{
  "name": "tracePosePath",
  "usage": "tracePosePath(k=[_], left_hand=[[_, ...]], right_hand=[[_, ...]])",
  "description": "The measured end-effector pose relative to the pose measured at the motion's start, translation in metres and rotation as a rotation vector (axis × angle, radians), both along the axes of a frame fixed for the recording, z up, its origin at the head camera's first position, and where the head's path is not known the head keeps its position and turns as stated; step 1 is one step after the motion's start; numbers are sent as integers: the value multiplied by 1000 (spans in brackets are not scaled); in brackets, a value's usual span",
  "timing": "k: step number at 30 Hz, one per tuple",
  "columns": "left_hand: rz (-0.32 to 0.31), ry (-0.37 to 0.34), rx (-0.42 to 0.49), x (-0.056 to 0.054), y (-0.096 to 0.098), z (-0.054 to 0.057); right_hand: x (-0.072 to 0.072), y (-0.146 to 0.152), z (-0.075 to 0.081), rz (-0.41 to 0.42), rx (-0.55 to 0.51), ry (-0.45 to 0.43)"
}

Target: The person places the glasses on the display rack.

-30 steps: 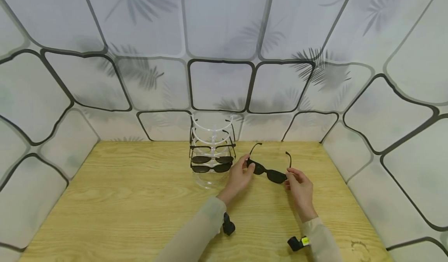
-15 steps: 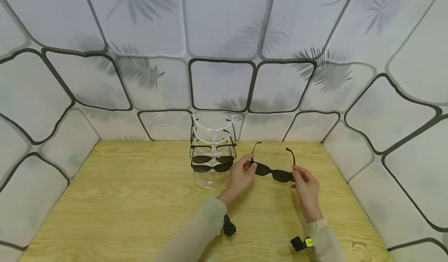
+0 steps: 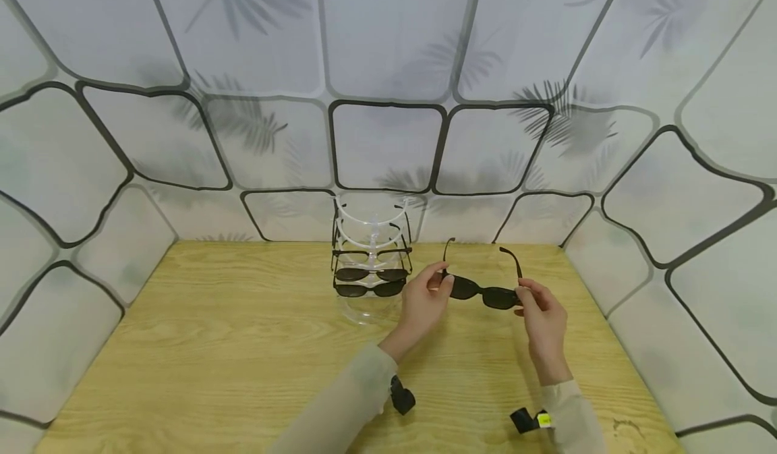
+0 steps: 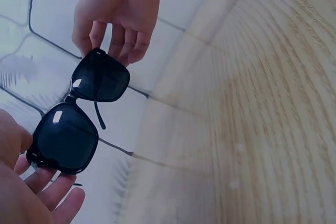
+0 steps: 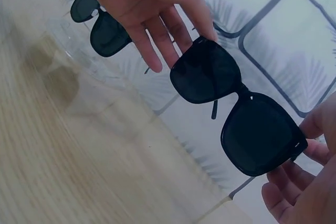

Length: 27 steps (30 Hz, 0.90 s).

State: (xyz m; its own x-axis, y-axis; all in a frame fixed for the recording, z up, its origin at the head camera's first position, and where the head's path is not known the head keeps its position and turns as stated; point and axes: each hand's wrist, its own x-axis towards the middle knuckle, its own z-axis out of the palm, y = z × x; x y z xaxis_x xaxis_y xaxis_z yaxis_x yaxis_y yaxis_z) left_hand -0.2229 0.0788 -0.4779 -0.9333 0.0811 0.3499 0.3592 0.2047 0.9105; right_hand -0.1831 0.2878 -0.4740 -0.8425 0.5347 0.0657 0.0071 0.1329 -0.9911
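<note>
A pair of black sunglasses [image 3: 463,288] is held between both hands above the wooden table, its temples unfolded and pointing toward the back wall. At the left end of the frame my left hand [image 3: 423,303] pinches the hinge corner between thumb and fingers. My right hand [image 3: 544,324] pinches the opposite corner. Seen in the left wrist view, the dark lenses of the sunglasses [image 4: 67,137] face me, with the left hand [image 4: 26,182] at the lower corner. In the right wrist view the right hand [image 5: 304,182] grips the near corner of the sunglasses [image 5: 260,135].
Just left of the left hand stands a clear display rack [image 3: 373,241] bearing several pairs of glasses, with dark sunglasses [image 3: 388,289] on its lower tier. Patterned cloth walls [image 3: 388,147] border the wooden table [image 3: 243,346] at the back and sides. A small camera hangs at each wrist.
Both hands have shifted to the right with the sunglasses, the right hand moving further and slightly up. The frame now lies more level. The rack has stayed in place.
</note>
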Motion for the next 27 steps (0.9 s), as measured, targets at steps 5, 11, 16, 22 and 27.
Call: tracePosePath(k=[5,11,16,22,27], left_hand=[[-6,50,5,5,2,12],[-19,60,13,11,3,27],[-27,67,40,14,0,37],[-19,99,75,14,-5,47],[-16,133,94,16,-9,54]], right_hand=[[1,-1,10,1,-86,83],[4,-2,23,-3,-133,162],[5,-4,34,1,-137,207],[6,-9,43,11,-140,241],[7,-13,49,28,-156,259]])
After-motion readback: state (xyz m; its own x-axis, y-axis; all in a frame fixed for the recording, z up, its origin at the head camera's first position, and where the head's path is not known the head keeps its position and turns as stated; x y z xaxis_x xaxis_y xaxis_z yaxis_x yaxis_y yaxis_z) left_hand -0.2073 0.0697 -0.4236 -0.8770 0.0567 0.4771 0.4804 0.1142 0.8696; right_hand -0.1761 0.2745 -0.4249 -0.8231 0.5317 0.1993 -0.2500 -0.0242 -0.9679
